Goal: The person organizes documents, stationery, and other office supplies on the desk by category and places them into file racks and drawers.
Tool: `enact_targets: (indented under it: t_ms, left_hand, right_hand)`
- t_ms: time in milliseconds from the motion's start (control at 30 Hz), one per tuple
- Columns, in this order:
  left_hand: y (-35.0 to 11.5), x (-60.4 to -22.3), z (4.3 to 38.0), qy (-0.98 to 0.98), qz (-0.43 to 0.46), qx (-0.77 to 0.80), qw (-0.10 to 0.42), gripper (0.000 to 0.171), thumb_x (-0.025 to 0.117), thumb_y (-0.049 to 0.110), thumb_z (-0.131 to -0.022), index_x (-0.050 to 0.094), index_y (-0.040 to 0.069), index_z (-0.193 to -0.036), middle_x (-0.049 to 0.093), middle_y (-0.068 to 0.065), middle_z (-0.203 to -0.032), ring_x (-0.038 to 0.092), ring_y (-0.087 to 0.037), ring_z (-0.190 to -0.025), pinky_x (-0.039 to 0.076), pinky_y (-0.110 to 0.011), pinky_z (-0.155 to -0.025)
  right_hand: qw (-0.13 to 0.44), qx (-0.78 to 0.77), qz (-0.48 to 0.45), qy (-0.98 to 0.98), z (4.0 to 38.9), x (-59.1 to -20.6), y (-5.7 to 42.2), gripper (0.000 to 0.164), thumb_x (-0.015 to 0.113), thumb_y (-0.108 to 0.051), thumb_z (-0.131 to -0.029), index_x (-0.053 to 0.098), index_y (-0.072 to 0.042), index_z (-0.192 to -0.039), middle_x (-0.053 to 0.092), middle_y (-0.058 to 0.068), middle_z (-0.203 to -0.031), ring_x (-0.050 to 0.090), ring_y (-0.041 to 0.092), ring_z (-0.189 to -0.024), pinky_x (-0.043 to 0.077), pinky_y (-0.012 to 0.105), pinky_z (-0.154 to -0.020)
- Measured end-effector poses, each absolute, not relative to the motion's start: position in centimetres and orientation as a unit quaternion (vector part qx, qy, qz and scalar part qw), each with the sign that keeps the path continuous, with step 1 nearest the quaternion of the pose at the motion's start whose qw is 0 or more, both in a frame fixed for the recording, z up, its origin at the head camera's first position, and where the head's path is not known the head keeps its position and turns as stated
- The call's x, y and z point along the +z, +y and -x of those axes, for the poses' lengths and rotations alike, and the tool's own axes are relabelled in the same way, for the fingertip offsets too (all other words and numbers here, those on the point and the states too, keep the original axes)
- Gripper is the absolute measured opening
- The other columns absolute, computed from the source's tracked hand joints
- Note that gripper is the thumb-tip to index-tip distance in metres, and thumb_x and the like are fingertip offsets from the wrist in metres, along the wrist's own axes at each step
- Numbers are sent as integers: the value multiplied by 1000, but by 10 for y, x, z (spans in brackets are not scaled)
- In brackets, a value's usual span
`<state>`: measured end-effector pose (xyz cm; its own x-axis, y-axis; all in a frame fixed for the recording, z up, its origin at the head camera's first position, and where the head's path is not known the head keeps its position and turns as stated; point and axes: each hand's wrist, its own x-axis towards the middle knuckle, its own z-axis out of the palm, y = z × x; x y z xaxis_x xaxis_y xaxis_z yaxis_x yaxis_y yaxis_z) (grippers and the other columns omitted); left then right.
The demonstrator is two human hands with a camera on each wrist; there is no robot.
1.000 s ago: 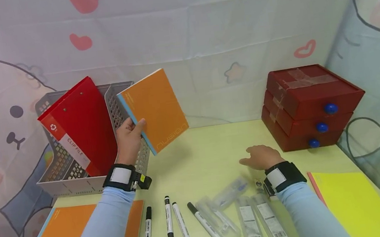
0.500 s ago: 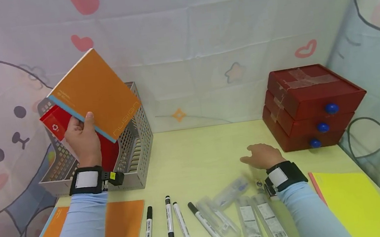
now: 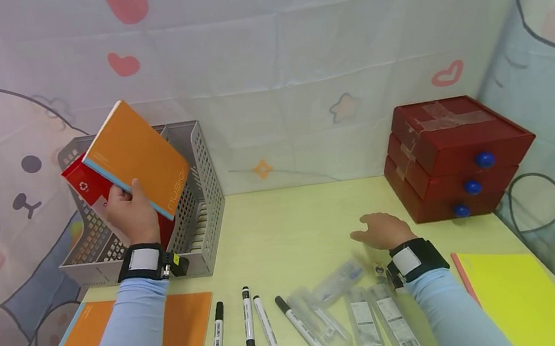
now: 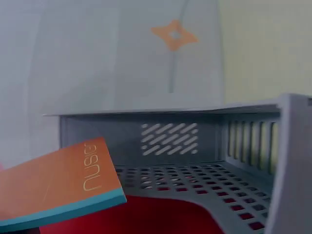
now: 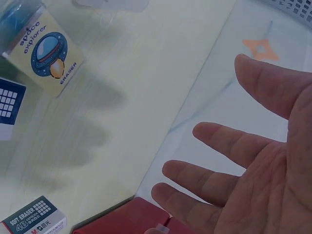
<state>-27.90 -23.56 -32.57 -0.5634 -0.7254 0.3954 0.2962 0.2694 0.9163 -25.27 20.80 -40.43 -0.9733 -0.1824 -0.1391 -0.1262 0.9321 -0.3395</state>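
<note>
An orange notebook (image 3: 139,154) with a blue spine is gripped along that spine by my left hand (image 3: 133,212), thumb on its cover. It is tilted over the grey file basket (image 3: 214,203), in front of a red clip file (image 3: 88,177) that stands in the left compartment. In the left wrist view the notebook (image 4: 63,180) hangs beside the perforated divider, above the red file (image 4: 146,217). My right hand (image 3: 384,230) hovers over the table with fingers spread and nothing held. The right wrist view shows the hand (image 5: 243,161) near several erasers, one labelled space explorer (image 5: 48,53).
Several black-and-white markers (image 3: 217,342) and clear plastic cases (image 3: 364,323) lie at the table's front. A larger orange notebook (image 3: 187,331) is at the left, a yellow notebook (image 3: 523,299) at the right. A red three-drawer box (image 3: 456,158) stands at the back right.
My left hand has carried the orange notebook left from beside the basket to over it, then lowered it slightly to the right. The right hand has stayed in place.
</note>
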Motion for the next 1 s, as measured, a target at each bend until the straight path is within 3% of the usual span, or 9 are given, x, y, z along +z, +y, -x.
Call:
enact_targets:
  t_ms: [100,267,400,533,667,800,900,1000]
  left_hand:
    - [-232,-336,287,-697,-185,-548,424,27,61,26,-98,70,4,-112,73,-5,-112,70,-19,-100,56,-31,-85]
    - [-227,-355,303,-737,-201,-491,418,22,59,21,-98,64,-1,-94,71,-15,-94,67,-26,-85,50,-27,-66]
    - [-225,-369,312,-753,-191,-485,401,22,59,18,-99,67,-2,-99,72,-17,-101,67,-31,-92,55,-38,-76]
    - [-230,-382,314,-813,-199,-436,329,27,59,17,-100,67,-8,-98,66,-27,-106,61,-42,-100,50,-51,-85]
    - [-235,-391,314,-872,-209,-367,246,34,53,20,-101,59,-6,-80,60,-28,-92,57,-45,-95,46,-52,-74]
    - [-231,-391,316,-881,-208,-366,213,32,50,20,-103,60,-4,-84,67,-26,-94,61,-43,-92,50,-49,-74]
    - [-229,-390,319,-874,-216,-388,200,32,49,20,-104,64,-8,-99,66,-28,-109,61,-43,-96,52,-51,-84]
    - [-232,-391,321,-864,-228,-405,194,32,49,21,-104,64,-7,-100,66,-27,-107,59,-40,-93,52,-48,-79]
  right_hand:
    - [86,-168,82,979,252,-404,209,61,58,-38,-97,52,9,-136,52,30,-136,46,49,-128,38,62,-102]
    - [88,-171,87,977,250,-401,210,61,57,-37,-97,52,9,-136,52,31,-136,45,50,-128,38,61,-102]
    - [91,-176,86,976,249,-402,210,61,57,-37,-97,52,9,-136,52,31,-136,45,50,-128,38,61,-102]
    - [92,-180,89,975,250,-404,210,60,57,-38,-97,53,8,-135,52,30,-136,45,49,-128,38,61,-102]
    - [92,-177,89,976,250,-404,212,60,56,-38,-97,53,8,-136,52,30,-137,45,49,-128,38,61,-102]
    - [91,-180,86,976,250,-403,214,61,56,-39,-97,52,8,-136,52,30,-137,45,49,-129,38,60,-102]
    - [93,-182,87,975,250,-405,215,61,56,-39,-97,53,8,-136,52,30,-136,45,49,-128,38,61,-102]
    - [95,-181,89,975,250,-407,215,60,56,-39,-97,53,8,-135,53,29,-136,45,49,-128,38,61,-102]
